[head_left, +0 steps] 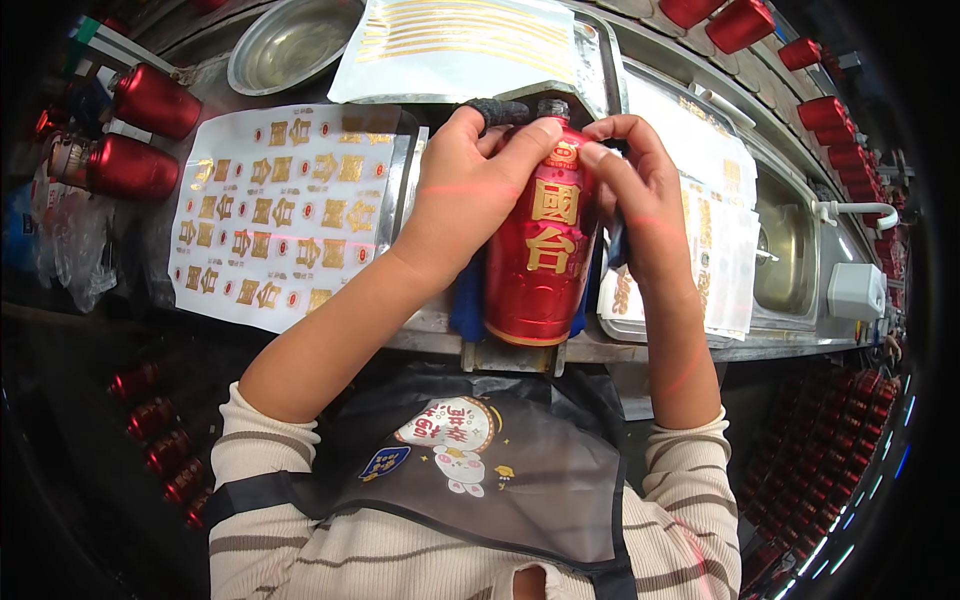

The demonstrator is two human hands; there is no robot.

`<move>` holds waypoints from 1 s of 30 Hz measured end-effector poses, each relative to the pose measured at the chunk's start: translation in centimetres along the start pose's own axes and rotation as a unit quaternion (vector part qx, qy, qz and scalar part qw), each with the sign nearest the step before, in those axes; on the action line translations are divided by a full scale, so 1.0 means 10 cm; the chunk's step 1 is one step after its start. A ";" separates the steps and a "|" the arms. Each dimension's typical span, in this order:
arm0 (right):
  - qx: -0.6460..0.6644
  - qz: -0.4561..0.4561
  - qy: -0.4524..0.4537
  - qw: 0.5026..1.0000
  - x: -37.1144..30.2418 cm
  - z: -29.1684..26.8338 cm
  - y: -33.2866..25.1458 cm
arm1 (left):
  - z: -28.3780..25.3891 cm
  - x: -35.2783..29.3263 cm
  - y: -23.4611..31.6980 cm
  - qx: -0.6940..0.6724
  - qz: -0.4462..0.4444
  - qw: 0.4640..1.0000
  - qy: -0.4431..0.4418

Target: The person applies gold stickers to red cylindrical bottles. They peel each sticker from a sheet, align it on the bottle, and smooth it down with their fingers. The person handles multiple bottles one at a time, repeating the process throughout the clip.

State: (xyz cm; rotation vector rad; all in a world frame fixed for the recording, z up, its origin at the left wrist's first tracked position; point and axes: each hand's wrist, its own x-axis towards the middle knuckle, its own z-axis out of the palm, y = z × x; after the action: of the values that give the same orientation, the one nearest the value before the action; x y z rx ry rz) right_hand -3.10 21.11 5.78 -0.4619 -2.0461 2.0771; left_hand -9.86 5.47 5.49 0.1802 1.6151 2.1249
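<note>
A shiny red bottle (530,300) with gold lettering lies in front of me on a blue-padded stand (468,305), its narrow neck pointing away. My left hand (465,185) is closed round the left side of its shoulder, the thumb pressed beside a small red-and-gold emblem (564,153). A black wrap covers one left finger. On the other side, my right hand (645,190) curls over the shoulder, thumb tip at the emblem's right edge. Under the right palm shows a dark bluish thing I cannot make out; some right fingertips are hidden.
To the left lies a white sheet (222,235) of gold decals; strips fill another sheet (455,45) behind. A metal bowl (290,50) and two red bottles (135,165) stand left. More decal sheets (735,260), a sink (785,270) and a white jug (857,291) are right.
</note>
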 end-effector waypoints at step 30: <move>0.015 -0.034 -0.015 0.999 -0.58 -0.03 0.29 | -0.31 -0.51 -0.38 -0.019 0.056 0.994 -0.093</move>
State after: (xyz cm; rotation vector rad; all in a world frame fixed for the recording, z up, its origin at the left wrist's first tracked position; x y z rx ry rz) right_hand 2.64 19.31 3.37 -0.3547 -2.0142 2.0849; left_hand -5.46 1.36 1.87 0.4541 1.4876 2.1487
